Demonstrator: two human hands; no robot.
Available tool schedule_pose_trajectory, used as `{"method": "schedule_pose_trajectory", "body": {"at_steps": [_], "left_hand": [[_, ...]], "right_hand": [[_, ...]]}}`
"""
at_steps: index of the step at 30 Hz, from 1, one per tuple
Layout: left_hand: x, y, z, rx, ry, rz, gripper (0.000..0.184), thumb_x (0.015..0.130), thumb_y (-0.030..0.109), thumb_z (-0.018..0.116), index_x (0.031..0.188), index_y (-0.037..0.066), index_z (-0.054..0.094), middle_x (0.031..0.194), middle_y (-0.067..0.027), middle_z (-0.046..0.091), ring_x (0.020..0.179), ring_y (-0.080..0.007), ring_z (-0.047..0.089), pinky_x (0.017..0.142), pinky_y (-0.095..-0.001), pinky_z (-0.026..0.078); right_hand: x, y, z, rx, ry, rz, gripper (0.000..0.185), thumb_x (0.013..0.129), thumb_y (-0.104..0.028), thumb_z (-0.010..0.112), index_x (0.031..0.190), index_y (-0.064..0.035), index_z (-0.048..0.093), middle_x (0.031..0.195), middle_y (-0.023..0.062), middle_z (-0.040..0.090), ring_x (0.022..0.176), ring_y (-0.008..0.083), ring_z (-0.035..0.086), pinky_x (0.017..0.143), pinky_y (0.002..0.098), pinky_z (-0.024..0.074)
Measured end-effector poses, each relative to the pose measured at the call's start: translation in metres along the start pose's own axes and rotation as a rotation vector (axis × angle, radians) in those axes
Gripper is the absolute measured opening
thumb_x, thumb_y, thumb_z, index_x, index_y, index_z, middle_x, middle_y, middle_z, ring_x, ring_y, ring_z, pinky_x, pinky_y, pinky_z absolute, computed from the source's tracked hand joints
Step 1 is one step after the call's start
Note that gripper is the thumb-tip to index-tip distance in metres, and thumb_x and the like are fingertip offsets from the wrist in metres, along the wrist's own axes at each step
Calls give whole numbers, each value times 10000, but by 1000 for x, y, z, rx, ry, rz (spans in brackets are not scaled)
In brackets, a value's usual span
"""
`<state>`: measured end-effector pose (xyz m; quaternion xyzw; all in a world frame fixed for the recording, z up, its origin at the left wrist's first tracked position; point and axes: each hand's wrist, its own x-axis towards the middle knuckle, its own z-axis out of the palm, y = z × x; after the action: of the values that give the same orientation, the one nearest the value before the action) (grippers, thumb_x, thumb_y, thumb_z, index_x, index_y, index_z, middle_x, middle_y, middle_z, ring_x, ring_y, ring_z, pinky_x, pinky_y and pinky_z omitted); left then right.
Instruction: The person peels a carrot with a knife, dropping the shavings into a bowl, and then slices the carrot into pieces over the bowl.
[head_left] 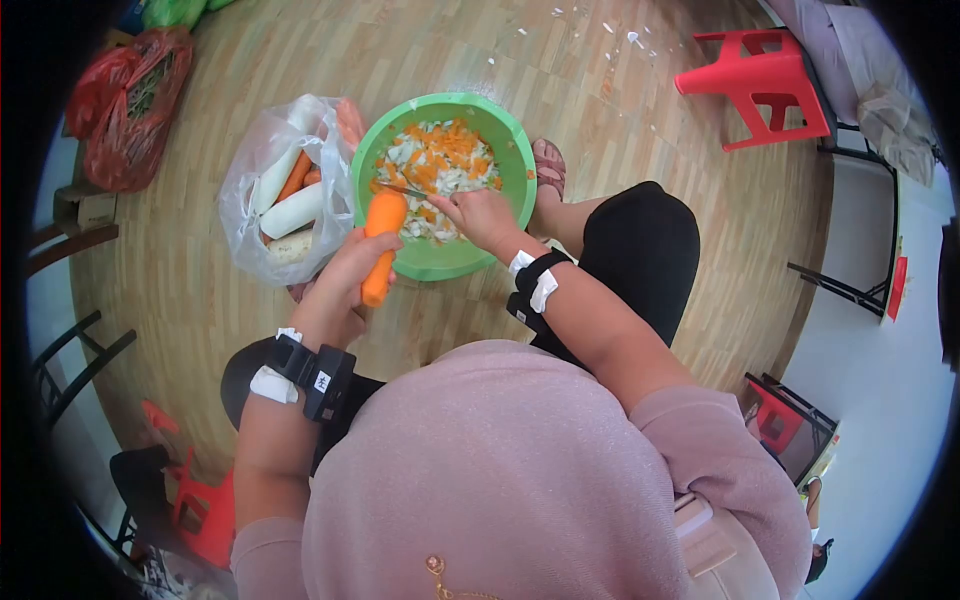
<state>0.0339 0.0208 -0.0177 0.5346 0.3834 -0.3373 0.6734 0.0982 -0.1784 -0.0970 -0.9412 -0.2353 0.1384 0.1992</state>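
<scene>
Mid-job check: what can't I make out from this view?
Knife: in the head view, its handle is hidden by the right hand.
Carrot: head view, its middle partly covered by the left hand.
Green basin: head view, floor mostly covered by chopped vegetables.
Plastic bag: head view, lowest contents hidden by white vegetables.
Green bag: head view, cut off by the top edge.

This looks like an indoor room, perhaps a home or small eatery; which is unclear. Wood-look flooring (pixel 735 230), a pale wall (pixel 915 330), a red plastic stool (pixel 765 90) and dark metal furniture legs (pixel 888 275) suggest it. Chopped vegetables (pixel 440 150) in a green basin (pixel 515 165) lend a kitchen's look.
</scene>
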Motion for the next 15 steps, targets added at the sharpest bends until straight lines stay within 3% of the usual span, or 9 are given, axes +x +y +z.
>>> {"method": "schedule_pose_trajectory", "body": {"at_steps": [2,3,5,9,11,15], "left_hand": [[-2,3,0,-5,24,-7,297,776,175,618,988,62,444,743,-33,509,445,-126,494,380,-263,425],[0,3,-1,-7,23,-8,297,776,175,618,988,62,444,743,-33,509,445,-126,494,380,-263,425],[5,2,-6,-15,-9,27,318,779,176,614,1016,68,431,761,-34,508,449,-127,495,380,-267,427],[-6,15,2,-23,-34,123,345,779,172,614,1052,67,431,775,-39,514,460,-126,504,377,-271,423],[-7,18,4,22,-101,177,439,764,192,650,1108,36,426,840,-59,512,529,-142,522,450,-270,443],[-11,23,9,76,-91,231,450,781,129,609,1175,47,409,829,-51,527,516,-133,531,458,-277,461]], "right_hand": [[1,-1,7,340,-142,179,697,877,-623,383,585,-44,641,532,165,578,544,300,601,562,368,483],[2,-2,7,338,-144,180,697,877,-623,383,585,-44,641,532,165,578,544,300,601,562,368,483],[5,-4,7,687,-275,279,730,869,-641,381,582,-18,630,532,153,567,559,249,595,586,338,472],[18,-17,-12,842,-356,393,700,864,-622,416,618,-2,626,557,114,572,570,199,579,591,318,462],[25,-25,-27,892,-124,344,589,858,-561,502,771,4,642,625,84,594,568,169,560,566,303,449],[26,-44,-66,875,37,216,483,840,-475,594,932,-2,615,660,49,589,542,121,521,523,264,419]]}}
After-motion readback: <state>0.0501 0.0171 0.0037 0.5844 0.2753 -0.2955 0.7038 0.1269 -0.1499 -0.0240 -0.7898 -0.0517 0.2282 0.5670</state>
